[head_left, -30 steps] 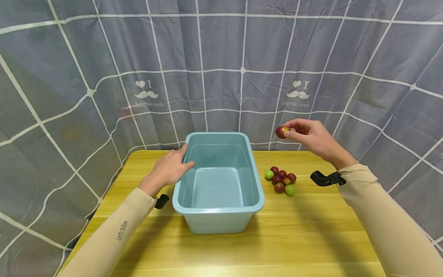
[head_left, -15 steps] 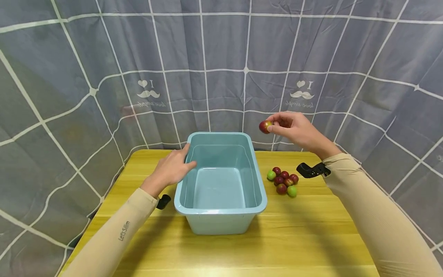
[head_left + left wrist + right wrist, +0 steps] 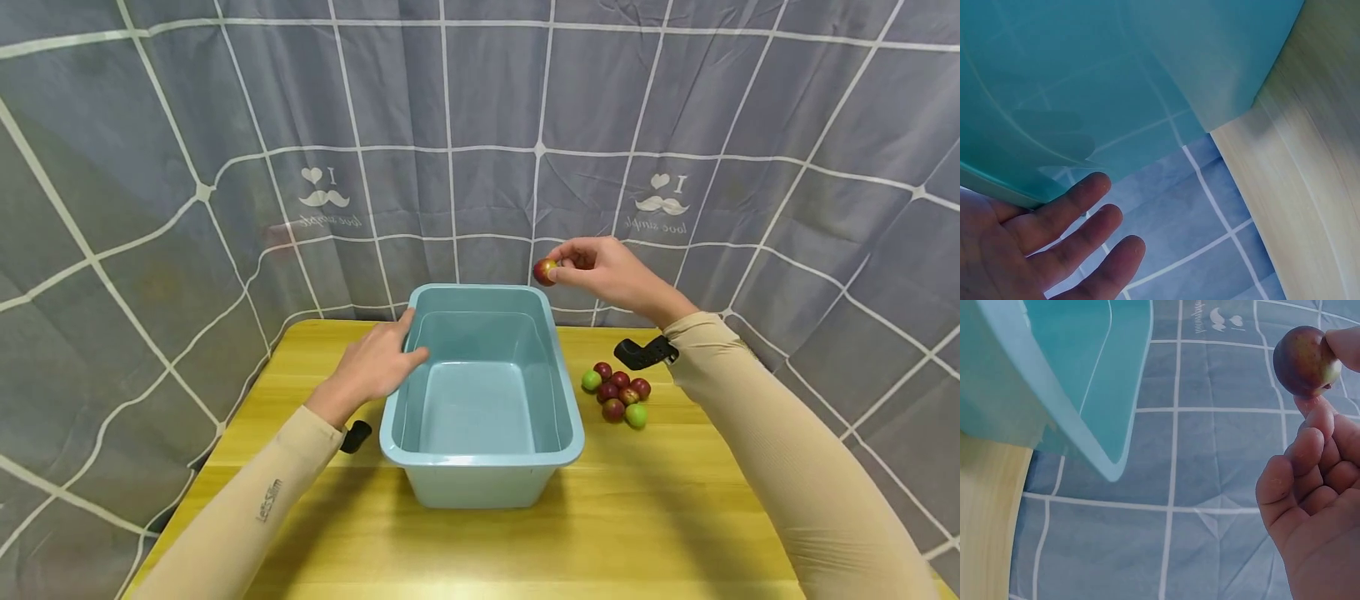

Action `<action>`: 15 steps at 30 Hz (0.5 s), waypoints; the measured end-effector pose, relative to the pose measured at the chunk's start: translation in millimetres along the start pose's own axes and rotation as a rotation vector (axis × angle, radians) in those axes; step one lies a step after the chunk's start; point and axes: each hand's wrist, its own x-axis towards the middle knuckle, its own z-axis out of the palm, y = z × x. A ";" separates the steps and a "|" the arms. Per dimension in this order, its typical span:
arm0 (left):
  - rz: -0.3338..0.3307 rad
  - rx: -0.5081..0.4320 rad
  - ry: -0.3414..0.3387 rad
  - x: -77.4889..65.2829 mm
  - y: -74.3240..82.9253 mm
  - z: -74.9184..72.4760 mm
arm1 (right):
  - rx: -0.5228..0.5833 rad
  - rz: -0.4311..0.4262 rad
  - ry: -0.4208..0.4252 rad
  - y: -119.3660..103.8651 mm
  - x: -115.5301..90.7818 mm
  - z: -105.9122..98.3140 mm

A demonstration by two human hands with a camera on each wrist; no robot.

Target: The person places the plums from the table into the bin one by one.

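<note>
A plum (image 3: pixel 545 272), red with a yellowish patch, is pinched between thumb and fingertips of my right hand (image 3: pixel 603 268). It is held in the air near the far right corner of a light blue plastic basin (image 3: pixel 480 459). In the right wrist view the plum (image 3: pixel 1305 361) shows its small stem end, and the other fingers curl loosely beneath it. My left hand (image 3: pixel 372 363) rests on the basin's left rim, thumb over the inner side. The left wrist view shows several fairly straight fingers (image 3: pixel 1082 225) outside the basin wall.
Several dark red plums (image 3: pixel 612 409) and two green fruits (image 3: pixel 636 416) lie clustered right of the basin on the wooden table (image 3: pixel 480 554). A grey curtain with white grid lines (image 3: pixel 487 200) hangs behind and along both sides.
My right hand has carried the plum leftward, from above the back right of the table to near the basin's far right corner. The left hand stays on the rim.
</note>
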 end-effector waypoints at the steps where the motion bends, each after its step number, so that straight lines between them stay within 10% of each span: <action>1: 0.000 0.000 0.004 0.1 0.4 -0.9 | 0.000 -0.006 -0.003 -0.8 2.7 1.2; 15: -0.003 0.001 -0.006 -1.2 1.2 -2.0 | -0.019 -0.007 -0.079 -4.3 27.8 18.9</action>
